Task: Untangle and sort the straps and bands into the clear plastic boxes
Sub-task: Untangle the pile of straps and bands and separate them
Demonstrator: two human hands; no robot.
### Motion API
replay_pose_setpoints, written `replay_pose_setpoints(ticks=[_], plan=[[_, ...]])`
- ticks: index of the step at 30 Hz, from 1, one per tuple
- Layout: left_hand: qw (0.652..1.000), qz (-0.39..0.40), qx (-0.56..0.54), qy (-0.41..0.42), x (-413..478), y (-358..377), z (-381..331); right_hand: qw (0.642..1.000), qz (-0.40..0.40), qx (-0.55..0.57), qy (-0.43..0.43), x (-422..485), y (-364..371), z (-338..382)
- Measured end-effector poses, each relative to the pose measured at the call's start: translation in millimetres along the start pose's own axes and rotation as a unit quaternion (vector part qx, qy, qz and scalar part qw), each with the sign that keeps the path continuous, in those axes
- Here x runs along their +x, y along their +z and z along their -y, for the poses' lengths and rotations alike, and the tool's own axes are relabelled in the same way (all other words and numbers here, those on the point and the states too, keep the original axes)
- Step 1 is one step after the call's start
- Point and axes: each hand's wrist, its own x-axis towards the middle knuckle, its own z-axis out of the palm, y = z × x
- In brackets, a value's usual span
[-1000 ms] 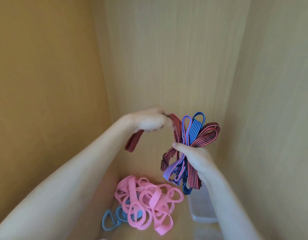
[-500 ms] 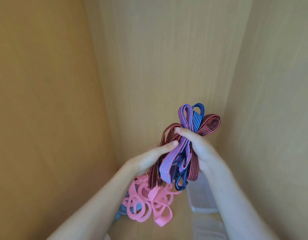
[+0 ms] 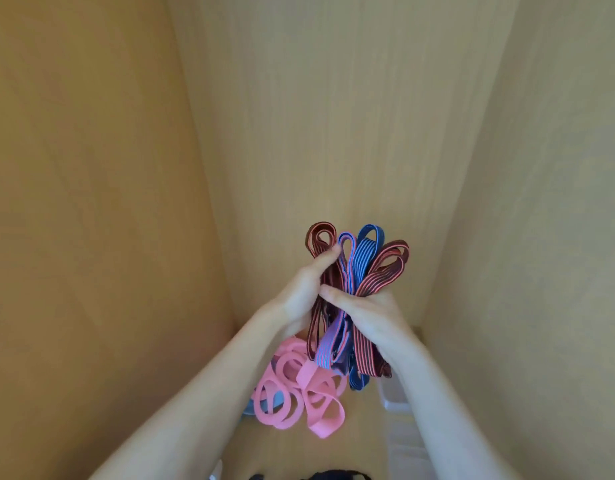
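striped straps (image 3: 364,258): maroon, purple, blue loops | left hand (image 3: 300,299), right hand (image 3: 371,315) fingers clasp bunch

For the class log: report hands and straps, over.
Left hand and right hand grip striped strap bundle. Pink bands heaped below. Clear box low right, partly hidden.

Light wooden panels form a back wall (image 3: 333,116), two side walls and a floor (image 3: 361,424), evenly lit.
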Motion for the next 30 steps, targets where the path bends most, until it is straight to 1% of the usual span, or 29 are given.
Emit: replay_pose_setpoints(ticks=[3, 6, 8, 9, 12, 15, 16, 18, 21, 24, 27, 28, 29, 30], plan=[[0.998, 0.034, -0.040, -0.038, -4.3, 6.7, 5.4, 1.000, 0.003, -0.009, 0.014, -2.9, -4.0, -11.8], [0.997, 0.026, -0.037, -0.059, 3.0, 7.4, 23.6, 0.995, -0.016, 0.071, 0.063, -7.5, -7.5, -28.3], [0.997, -0.003, -0.005, -0.077, 7.8, 5.1, 34.4, 0.988, -0.036, 0.120, 0.094, -10.8, -8.2, -40.1], [0.996, -0.001, 0.011, -0.088, 9.4, 2.7, 39.2, 0.984, -0.044, 0.135, 0.104, -12.5, -7.8, -45.1], [0.987, 0.037, 0.092, -0.123, 15.4, -7.7, 48.5, 0.977, -0.078, 0.150, 0.132, -19.2, -6.5, -57.1], [0.969, 0.070, 0.180, -0.152, 16.7, -9.2, 46.6, 0.972, -0.133, 0.117, 0.154, -19.8, -9.5, -66.5], [0.965, 0.085, 0.193, -0.154, 17.9, -12.0, 48.0, 0.971, -0.143, 0.110, 0.157, -19.3, -13.0, -67.3], [0.967, 0.095, 0.187, -0.146, 11.9, -16.7, 47.1, 0.966, -0.145, 0.127, 0.171, -20.0, -23.5, -64.2], [0.972, 0.027, 0.198, -0.120, 4.1, -35.8, 60.7, 0.952, -0.159, 0.177, 0.190, -20.7, -48.5, -61.2], [0.971, -0.023, 0.199, -0.133, 1.6, -49.6, 87.7, 0.947, -0.154, 0.221, 0.177, -21.8, -70.3, -64.3], [0.955, -0.060, 0.259, -0.132, -0.8, -50.3, 119.1, 0.943, -0.173, 0.219, 0.181, -28.0, -82.7, -69.1], [0.947, -0.061, 0.289, -0.129, -1.5, -48.3, 127.8, 0.943, -0.183, 0.209, 0.184, -30.4, -85.7, -69.9], [0.930, -0.050, 0.343, -0.122, -0.8, -48.6, 138.6, 0.944, -0.191, 0.193, 0.188, -32.0, -87.9, -71.8], [0.896, -0.021, 0.430, -0.109, 1.7, -51.7, 148.9, 0.946, -0.197, 0.172, 0.192, -34.6, -88.5, -74.6]])
